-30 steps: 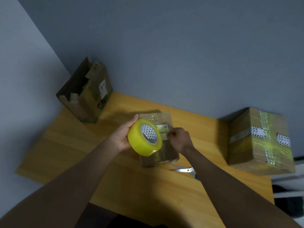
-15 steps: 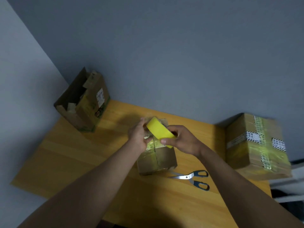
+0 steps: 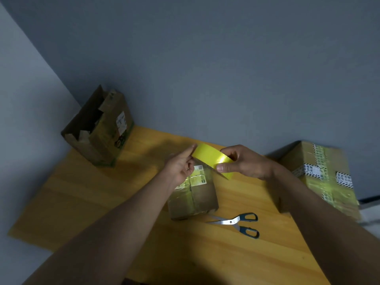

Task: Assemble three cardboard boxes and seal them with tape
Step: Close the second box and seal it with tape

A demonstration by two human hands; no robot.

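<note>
i see the right hand [image 3: 246, 163] gripping the yellow tape roll [image 3: 213, 159] above the small box [image 3: 193, 194] mid-table. left hand [image 3: 181, 167] has its index finger straight against the roll's far edge, other fingers curled; can't tell if it pinches the tape end. scissors [image 3: 238, 222] lie just right of the box.
</note>
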